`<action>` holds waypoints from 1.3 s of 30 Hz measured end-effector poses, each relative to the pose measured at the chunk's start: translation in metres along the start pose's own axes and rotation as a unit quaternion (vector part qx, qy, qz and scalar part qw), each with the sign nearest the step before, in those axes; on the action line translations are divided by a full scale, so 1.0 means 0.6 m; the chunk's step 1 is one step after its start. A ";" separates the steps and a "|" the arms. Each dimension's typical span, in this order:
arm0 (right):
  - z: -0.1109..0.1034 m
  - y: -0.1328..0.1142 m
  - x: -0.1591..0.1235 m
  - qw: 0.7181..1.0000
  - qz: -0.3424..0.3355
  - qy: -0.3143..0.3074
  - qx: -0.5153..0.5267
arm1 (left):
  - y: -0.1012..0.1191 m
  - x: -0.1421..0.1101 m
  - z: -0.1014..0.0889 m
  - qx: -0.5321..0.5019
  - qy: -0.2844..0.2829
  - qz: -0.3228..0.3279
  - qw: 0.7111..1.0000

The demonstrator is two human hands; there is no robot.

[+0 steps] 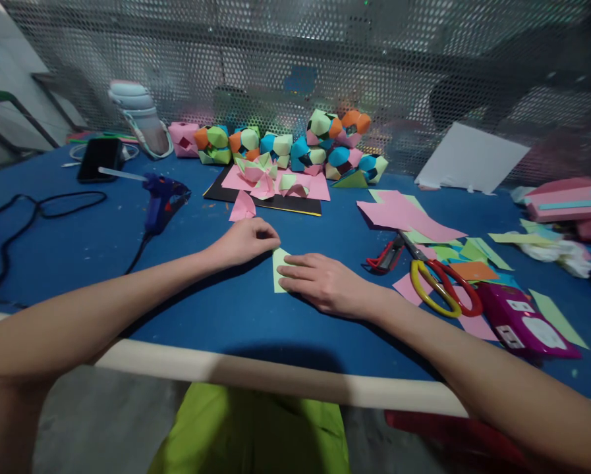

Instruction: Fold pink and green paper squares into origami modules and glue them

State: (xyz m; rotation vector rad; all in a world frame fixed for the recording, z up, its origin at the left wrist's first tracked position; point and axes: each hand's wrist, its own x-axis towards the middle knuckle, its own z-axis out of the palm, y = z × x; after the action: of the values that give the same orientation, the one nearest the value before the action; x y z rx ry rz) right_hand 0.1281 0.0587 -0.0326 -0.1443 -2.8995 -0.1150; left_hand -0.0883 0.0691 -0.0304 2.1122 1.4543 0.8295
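Observation:
A small piece of pale green paper lies on the blue tabletop in front of me. My left hand is closed, thumb and fingertips pinched at its upper corner. Across the right part of the paper rest the stretched fingers of my right hand, hiding some of it. Just beyond my left hand sits a folded pink paper piece. More folded pink and green pieces lie on pink sheets over a black board.
Folded paper balls line the back. On the left are a glue gun, a phone and a bottle. On the right lie a cutter, scissors, paper scraps and a purple packet.

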 end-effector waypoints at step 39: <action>-0.006 0.004 -0.003 0.999 -0.002 -0.042 0.011 | 0.069 -0.049 -0.013 0.187 -0.191 0.101 0.958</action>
State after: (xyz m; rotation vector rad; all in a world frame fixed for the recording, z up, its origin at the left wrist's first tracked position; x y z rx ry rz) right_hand 0.1308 0.0605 -0.0290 -0.1438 -2.9846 -0.0781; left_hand -0.0738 0.0275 -0.0045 2.5554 1.2742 0.1903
